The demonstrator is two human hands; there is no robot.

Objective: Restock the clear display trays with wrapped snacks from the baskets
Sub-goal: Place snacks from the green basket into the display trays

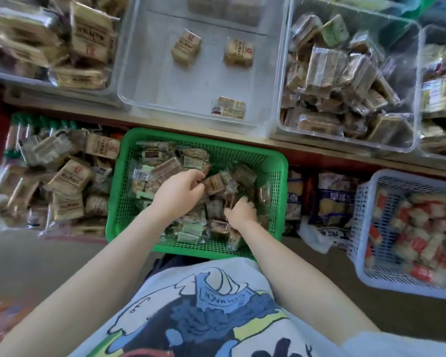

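Shop floor, viewed from above: a wooden shelf edge (216,130) runs across the frame carrying clear display trays, with baskets of stock on the floor below it.

Centre clear tray (139,94): nearly bare, only three wrapped snacks on its floor, well apart from each other. This is evidently the tray still needing stock. Left tray (0,70) and right tray (415,104) are both heaped with wrapped snacks; far-right tray is partly out of frame.

Green basket (119,202) sits on the floor just below the centre tray, about half full of mixed wrapped snacks. White basket (358,228) to the right holds red-and-white packets. A loose heap of tan packets (70,176) lies left of the green basket.

Left hand (178,194): inside the green basket, fingers curled and pinching a brown wrapped snack (214,185). Right hand (242,211): also in the basket, fingers curled down into the pile; whether it has secured a packet, cannot tell.

Progress estimate: early for the centre tray. Pick under way, transfer not yet made; many more loads likely needed.
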